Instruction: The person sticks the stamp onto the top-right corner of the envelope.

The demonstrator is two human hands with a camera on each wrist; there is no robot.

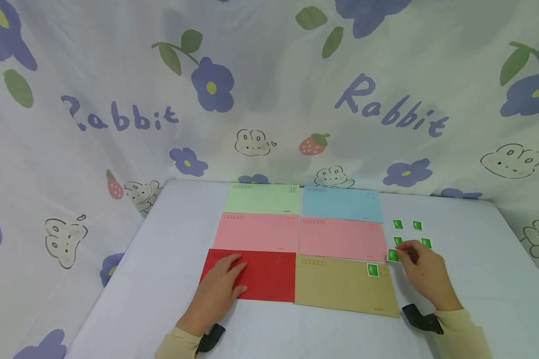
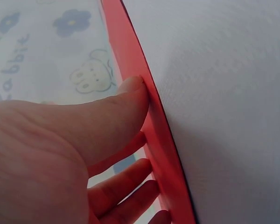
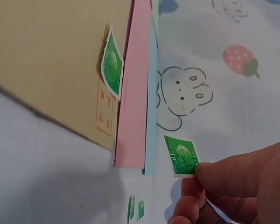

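Head cam: L hand (image 1: 217, 286) covers lower-left pt of red env. (image 1: 269, 276); both sleeves (image 1: 460, 331) cut by btm edge. R hand (image 1: 424, 271) hides pt of a green stamp (image 1: 397, 240) behind it. Print on tan env. (image 1: 337, 286) too small to read. L wrist cam: red env. runs off top & btm, lowest finger (image 2: 161, 218) cut by btm. R wrist cam: corner of held stamp (image 3: 181, 156) under thumb (image 3: 233, 168); tan env. cut top & left; 2 lower stamps (image 3: 131, 209) blurry, details unclear.
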